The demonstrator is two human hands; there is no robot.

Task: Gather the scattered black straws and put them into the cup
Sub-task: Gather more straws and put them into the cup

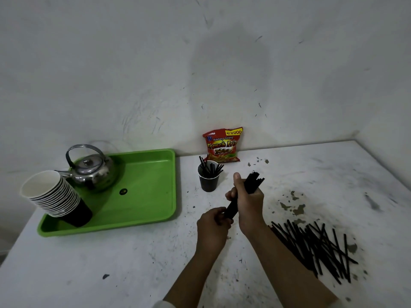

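A black paper cup stands on the white table, with several black straws leaning inside it. Just right of the cup, my right hand grips a bundle of black straws around its middle, tilted with its top toward the cup's side. My left hand holds the lower end of the same bundle. A loose pile of scattered black straws lies on the table to the right of my right forearm.
A green tray at the left carries a metal kettle and a tilted stack of paper cups. A red snack bag leans against the wall behind the cup. The table's right edge meets the wall.
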